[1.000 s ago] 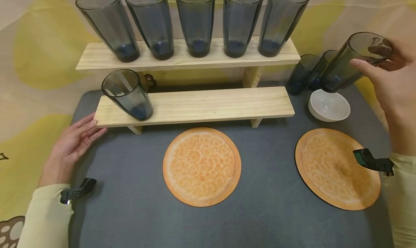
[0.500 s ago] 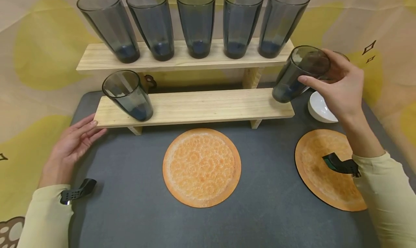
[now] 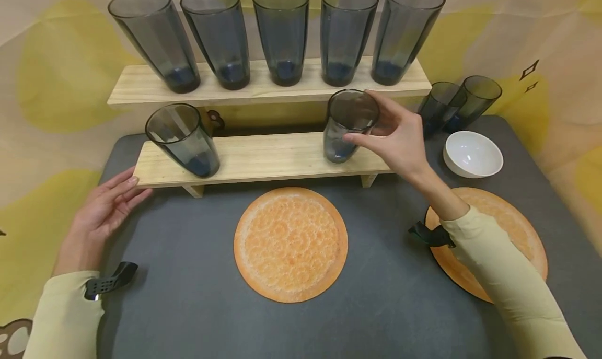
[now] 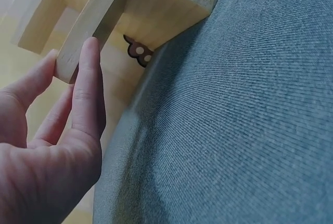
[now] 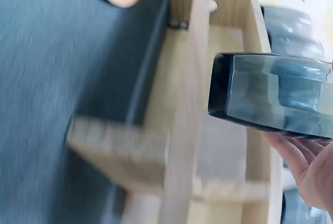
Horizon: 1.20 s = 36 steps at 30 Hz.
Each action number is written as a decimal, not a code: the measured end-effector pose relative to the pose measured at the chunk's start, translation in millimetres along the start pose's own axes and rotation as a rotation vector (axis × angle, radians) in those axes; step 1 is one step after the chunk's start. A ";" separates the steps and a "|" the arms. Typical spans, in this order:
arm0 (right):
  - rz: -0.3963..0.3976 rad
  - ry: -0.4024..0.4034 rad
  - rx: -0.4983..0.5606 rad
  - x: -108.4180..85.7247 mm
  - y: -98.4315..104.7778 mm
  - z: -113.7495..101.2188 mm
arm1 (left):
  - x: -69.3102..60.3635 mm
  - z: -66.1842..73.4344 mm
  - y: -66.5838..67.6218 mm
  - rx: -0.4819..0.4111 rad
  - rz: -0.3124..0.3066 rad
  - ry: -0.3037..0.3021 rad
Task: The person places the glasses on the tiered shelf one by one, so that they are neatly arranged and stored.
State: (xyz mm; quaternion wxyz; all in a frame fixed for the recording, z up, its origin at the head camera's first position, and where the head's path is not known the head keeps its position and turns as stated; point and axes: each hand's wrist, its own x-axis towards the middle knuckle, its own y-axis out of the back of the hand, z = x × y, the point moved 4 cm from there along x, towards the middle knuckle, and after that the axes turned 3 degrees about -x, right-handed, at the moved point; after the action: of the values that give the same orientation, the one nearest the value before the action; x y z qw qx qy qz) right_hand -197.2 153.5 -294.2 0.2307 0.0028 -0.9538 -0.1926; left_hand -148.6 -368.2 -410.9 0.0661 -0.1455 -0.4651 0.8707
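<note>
My right hand [image 3: 400, 139] grips a tall dark blue-grey drinking glass [image 3: 339, 134] by its upper part. In the right wrist view the glass [image 5: 270, 96] hangs above the lower wooden shelf, its base apart from the board. Another matching glass [image 3: 185, 145] stands at the left part of that lower shelf [image 3: 268, 152]. At the shelf's left end my left hand [image 3: 110, 205] pinches the board. The left wrist view has the thumb and fingers of this hand [image 4: 62, 146] on opposite faces of the shelf end [image 4: 83, 37].
Several matching glasses [image 3: 284, 40] line the upper wooden shelf [image 3: 308, 79]. Two more glasses [image 3: 439, 108] stand at the back right, behind a white bowl [image 3: 472, 155]. Round orange mats lie on the dark table [image 3: 197, 275], one in the middle [image 3: 291, 244], one at right [image 3: 517, 228].
My right hand has carried its glass leftward, from above the white bowl to over the right half of the lower shelf. The left hand has stayed at the shelf end.
</note>
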 end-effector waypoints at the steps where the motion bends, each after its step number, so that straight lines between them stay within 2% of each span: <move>1: -0.011 0.012 0.003 0.6 -7.1 -0.6 | 0.3 0.3 -0.7 0.000 -0.003 -0.001; 6: -0.072 0.038 0.058 5.0 -41.0 -6.1 | 0.1 0.8 -2.7 0.011 -0.002 -0.002; 10: -0.117 0.019 0.099 7.0 -64.5 -13.1 | -0.1 -0.3 -2.1 0.039 0.008 -0.005; 13: -0.142 0.000 0.112 7.0 -80.2 -19.7 | -0.6 -0.9 -2.1 0.026 -0.003 0.004; 19: -0.210 0.009 0.132 10.1 -109.4 -32.3 | -1.4 -0.4 -1.9 0.004 0.001 0.016; 28: -0.260 0.009 0.148 16.8 -136.0 -41.4 | -0.1 0.2 -2.8 0.000 -0.015 0.011; 36: -0.325 -0.032 0.057 19.9 -148.4 -45.5 | -1.9 0.1 -1.2 0.011 -0.010 0.010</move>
State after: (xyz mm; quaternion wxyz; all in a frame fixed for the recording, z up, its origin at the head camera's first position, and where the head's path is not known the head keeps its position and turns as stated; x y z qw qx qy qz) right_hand -207.3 -2.4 -302.9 0.1813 0.1603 -0.9494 -0.2003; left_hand -146.8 -368.0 -409.5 0.0734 -0.1470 -0.4606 0.8723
